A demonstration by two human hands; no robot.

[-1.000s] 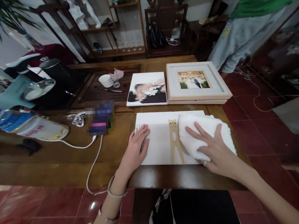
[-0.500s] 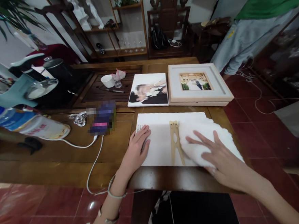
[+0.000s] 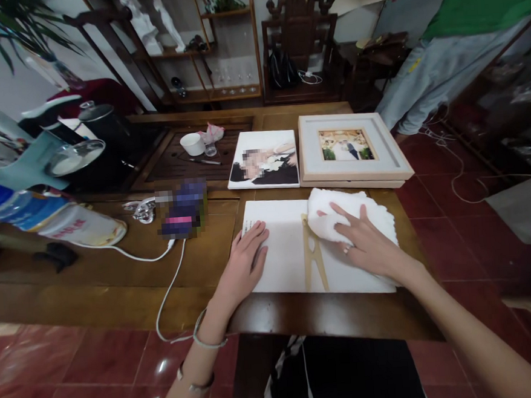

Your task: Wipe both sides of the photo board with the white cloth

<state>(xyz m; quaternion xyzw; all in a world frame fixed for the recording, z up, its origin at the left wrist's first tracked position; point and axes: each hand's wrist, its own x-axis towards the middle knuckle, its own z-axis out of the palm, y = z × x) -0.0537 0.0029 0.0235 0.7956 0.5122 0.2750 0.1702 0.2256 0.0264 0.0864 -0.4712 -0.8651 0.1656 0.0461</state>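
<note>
My left hand (image 3: pixel 249 258) lies flat on the left end of a white board (image 3: pixel 280 246), fingers stretched out. At the board's right end, my right hand (image 3: pixel 363 240) presses into a bunched white cloth (image 3: pixel 378 212) and holds it, with the fabric gathered about its spread fingertips. A ring shows on one of its fingers. Between my hands a pale, wooden-looking stand (image 3: pixel 314 259) with two splayed legs lies along the board. The cloth hides the board's upper right corner and touches or overlaps the stand's top; which one I cannot tell.
Behind the board lie a photo panel (image 3: pixel 266 168) and stacked light wood frames (image 3: pixel 357 174). To the left are a phone (image 3: pixel 183 208) with a white cable, a plastic bottle (image 3: pixel 83 225), a white cup (image 3: pixel 192 144) and dark pots (image 3: pixel 105 122). A person in green (image 3: pixel 479 2) stands at back right.
My right hand and the cloth have moved up and left, away from the table's front edge, baring the board's lower right corner. My left hand stays put. The other person's hand has come into view.
</note>
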